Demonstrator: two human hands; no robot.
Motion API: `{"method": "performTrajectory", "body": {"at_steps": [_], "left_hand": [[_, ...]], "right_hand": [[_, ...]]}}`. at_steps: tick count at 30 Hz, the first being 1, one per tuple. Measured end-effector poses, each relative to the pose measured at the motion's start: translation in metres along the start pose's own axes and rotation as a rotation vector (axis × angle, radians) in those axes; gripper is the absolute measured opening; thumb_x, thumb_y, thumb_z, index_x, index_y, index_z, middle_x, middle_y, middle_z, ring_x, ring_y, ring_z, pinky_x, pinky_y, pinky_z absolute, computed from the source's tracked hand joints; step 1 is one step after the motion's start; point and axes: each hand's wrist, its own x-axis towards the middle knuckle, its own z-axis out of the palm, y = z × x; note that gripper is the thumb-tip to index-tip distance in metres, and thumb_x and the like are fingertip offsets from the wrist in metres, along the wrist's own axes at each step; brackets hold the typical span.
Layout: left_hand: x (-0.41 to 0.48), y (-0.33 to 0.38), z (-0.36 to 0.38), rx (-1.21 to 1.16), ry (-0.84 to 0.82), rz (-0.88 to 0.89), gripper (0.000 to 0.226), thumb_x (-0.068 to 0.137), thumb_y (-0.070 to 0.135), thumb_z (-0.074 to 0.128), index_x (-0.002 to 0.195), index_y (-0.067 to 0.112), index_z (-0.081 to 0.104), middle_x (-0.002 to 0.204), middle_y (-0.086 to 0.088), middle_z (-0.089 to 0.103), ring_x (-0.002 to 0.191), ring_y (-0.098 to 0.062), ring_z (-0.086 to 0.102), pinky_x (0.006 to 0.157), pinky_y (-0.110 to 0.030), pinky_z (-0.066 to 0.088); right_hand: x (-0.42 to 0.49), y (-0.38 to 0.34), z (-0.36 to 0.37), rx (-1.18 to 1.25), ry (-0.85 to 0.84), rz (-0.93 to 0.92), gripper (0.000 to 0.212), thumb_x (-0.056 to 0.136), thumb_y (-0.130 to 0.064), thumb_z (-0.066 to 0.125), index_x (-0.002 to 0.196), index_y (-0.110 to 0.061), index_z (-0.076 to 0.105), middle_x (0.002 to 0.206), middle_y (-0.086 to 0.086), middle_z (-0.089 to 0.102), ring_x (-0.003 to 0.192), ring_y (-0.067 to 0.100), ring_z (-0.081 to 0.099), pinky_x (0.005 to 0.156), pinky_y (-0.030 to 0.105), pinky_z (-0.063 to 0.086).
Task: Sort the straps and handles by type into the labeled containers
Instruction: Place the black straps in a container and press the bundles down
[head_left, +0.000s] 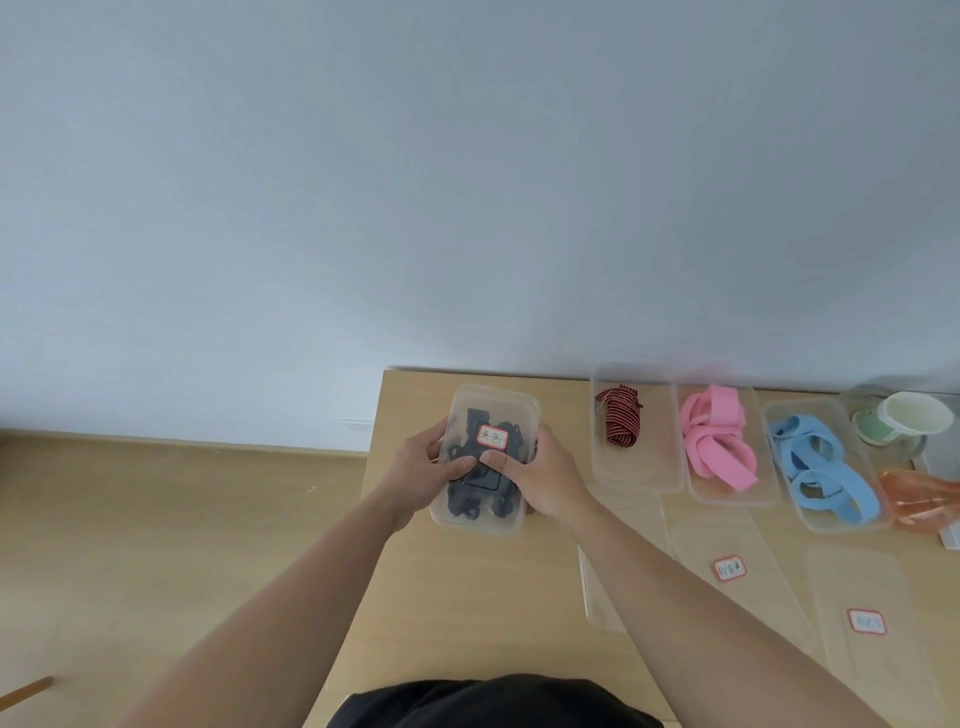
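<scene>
Lidded container, black pieces inside (likely handles) sits between grips; left hand, right hand each clasping side.

table light wood, lower right of frame | centre: lidded box, unclear if resting | upper edge, left to right: striped-strap box, pink-strap box, blue-strap box, all open | below them: three flat lids | right edge: cup, orange bag

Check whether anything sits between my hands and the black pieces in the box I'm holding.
Yes: the clear labeled lid is on the container, covering the black pieces. The left hand and right hand grip the container's sides, with the thumbs resting on top of that lid.
</scene>
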Motion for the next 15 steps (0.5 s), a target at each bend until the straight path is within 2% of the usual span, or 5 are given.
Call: {"method": "performTrajectory", "body": {"at_steps": [2, 4, 8, 12, 15], "left_hand": [[0.001, 0.004, 0.001, 0.017, 0.025, -0.021, 0.062, 0.089, 0.005, 0.076, 0.135, 0.041, 0.058, 0.119, -0.002, 0.074, 0.11, -0.021, 0.071, 0.089, -0.034, 0.06], [0.003, 0.006, -0.001, 0.046, 0.045, -0.048, 0.063, 0.086, 0.002, 0.076, 0.136, 0.037, 0.058, 0.119, -0.007, 0.069, 0.106, -0.024, 0.07, 0.082, -0.034, 0.061], [0.005, 0.005, 0.001, -0.014, 0.031, -0.076, 0.04, 0.09, 0.013, 0.076, 0.126, 0.027, 0.065, 0.112, -0.012, 0.074, 0.101, -0.028, 0.074, 0.086, -0.044, 0.062], [0.006, 0.005, 0.005, -0.015, 0.116, -0.064, 0.031, 0.092, 0.018, 0.076, 0.121, 0.026, 0.067, 0.106, -0.008, 0.075, 0.094, -0.022, 0.074, 0.072, -0.031, 0.061], [0.007, 0.005, 0.002, -0.005, 0.1, -0.084, 0.034, 0.089, 0.01, 0.078, 0.116, 0.026, 0.065, 0.112, -0.009, 0.07, 0.1, -0.027, 0.072, 0.079, -0.039, 0.063]], "right_hand": [[0.004, -0.002, -0.004, 0.001, -0.061, 0.023, 0.063, 0.074, -0.058, 0.082, 0.12, -0.026, 0.052, 0.105, -0.008, 0.067, 0.088, 0.013, 0.07, 0.051, 0.028, 0.057], [0.008, -0.003, -0.011, 0.021, -0.156, 0.052, 0.057, 0.078, -0.054, 0.082, 0.12, -0.025, 0.057, 0.107, -0.002, 0.07, 0.088, 0.02, 0.073, 0.058, 0.038, 0.062], [0.01, -0.001, -0.025, 0.122, -0.316, 0.127, 0.028, 0.092, -0.026, 0.075, 0.114, -0.011, 0.068, 0.1, 0.014, 0.075, 0.08, 0.027, 0.075, 0.075, 0.045, 0.064], [0.011, -0.001, -0.023, 0.149, -0.276, 0.133, 0.026, 0.087, -0.025, 0.081, 0.109, -0.014, 0.072, 0.093, 0.009, 0.078, 0.08, 0.026, 0.074, 0.076, 0.043, 0.064], [0.013, 0.0, -0.021, 0.134, -0.231, 0.086, 0.033, 0.082, -0.027, 0.085, 0.112, -0.019, 0.074, 0.1, 0.004, 0.078, 0.092, 0.024, 0.075, 0.087, 0.043, 0.061]]}}
